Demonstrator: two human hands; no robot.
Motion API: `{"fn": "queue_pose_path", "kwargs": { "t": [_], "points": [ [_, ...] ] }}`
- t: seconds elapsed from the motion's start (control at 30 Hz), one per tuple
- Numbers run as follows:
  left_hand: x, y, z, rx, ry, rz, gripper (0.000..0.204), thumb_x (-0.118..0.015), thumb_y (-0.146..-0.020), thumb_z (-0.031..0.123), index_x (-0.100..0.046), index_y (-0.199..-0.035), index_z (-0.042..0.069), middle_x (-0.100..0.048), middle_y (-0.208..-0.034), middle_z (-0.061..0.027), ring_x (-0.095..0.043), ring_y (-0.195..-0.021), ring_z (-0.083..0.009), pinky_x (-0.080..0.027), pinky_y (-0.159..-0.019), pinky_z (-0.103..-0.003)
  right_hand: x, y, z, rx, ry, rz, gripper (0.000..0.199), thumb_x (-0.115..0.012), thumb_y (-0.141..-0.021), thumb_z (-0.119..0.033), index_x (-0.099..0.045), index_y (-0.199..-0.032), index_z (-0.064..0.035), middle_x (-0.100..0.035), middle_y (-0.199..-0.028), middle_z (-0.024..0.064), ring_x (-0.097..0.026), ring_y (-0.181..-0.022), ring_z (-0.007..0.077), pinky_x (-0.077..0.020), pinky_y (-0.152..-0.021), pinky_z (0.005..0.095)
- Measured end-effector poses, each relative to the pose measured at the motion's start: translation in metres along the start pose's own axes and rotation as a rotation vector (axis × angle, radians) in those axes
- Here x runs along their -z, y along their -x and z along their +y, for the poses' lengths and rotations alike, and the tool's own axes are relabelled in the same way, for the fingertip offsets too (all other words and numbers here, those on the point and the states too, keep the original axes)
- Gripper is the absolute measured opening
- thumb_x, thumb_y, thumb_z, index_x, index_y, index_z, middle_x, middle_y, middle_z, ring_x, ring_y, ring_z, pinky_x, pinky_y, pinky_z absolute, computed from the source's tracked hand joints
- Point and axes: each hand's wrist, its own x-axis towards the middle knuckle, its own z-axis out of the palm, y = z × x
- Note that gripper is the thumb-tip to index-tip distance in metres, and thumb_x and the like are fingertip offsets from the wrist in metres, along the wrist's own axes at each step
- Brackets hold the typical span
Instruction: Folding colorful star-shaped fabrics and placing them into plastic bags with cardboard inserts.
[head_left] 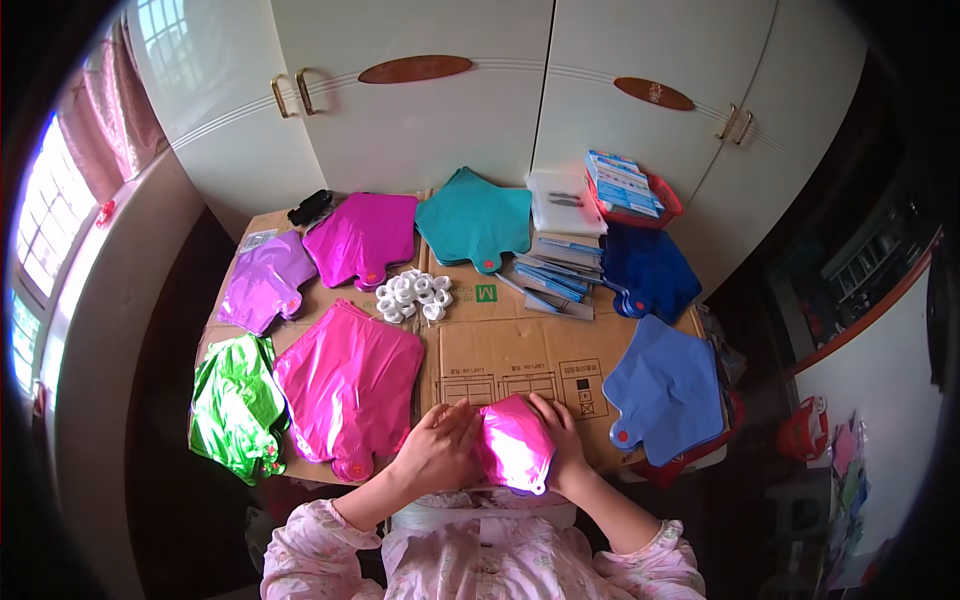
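At the near edge of the cardboard-covered table I have a shiny pink foil balloon [513,440], flat and folded small, with its tab pointing toward me. My left hand [440,447] presses against its left side, fingers together and reaching forward. Along the right side, my right hand [562,440] curls around the edge, its thumb side on the foil. Just left of my left hand lies a stack of larger pink foil balloons [350,385]. To the right of my right hand is a stack of light blue foil balloons [665,390].
Around the cardboard [500,345] lie green [238,405], purple [265,283], magenta [365,237], teal [475,220] and dark blue balloons [650,270]. White ribbon rolls [412,296] are heaped mid-table. Flat packets [555,275] and a red basket [668,200] stand farther back, before white cabinets [420,130].
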Motion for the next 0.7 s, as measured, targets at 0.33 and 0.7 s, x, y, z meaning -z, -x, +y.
{"fn": "queue_pose_path", "kwargs": {
  "t": [0.33,0.7],
  "points": [
    [0.0,0.006,0.007,0.098,0.099,-0.04,0.075,-0.054,-0.079,0.049,-0.047,-0.129,-0.006,-0.053,-0.129,-0.0216,-0.043,-0.128,-0.0309,-0.028,-0.109,-0.047,0.047,-0.024,0.051,0.1,-0.374,0.073,0.039,-0.052,-0.083,-0.006,-0.059,-0.121,-0.005,-0.059,-0.123,0.0119,-0.056,-0.114,0.0251,-0.0452,-0.097,0.0368],
    [0.002,0.008,0.008,0.11,0.119,-0.04,0.075,-0.057,-0.079,0.05,-0.046,-0.132,-0.001,-0.053,-0.128,-0.0195,-0.042,-0.129,-0.0302,-0.025,-0.11,-0.046,0.01,-0.067,0.052,0.635,-0.036,0.377,0.024,-0.06,-0.079,-0.014,-0.07,-0.1,-0.0116,-0.07,-0.099,0.0024,-0.067,-0.091,0.0164,-0.0544,-0.078,0.0286]
  ]
}}
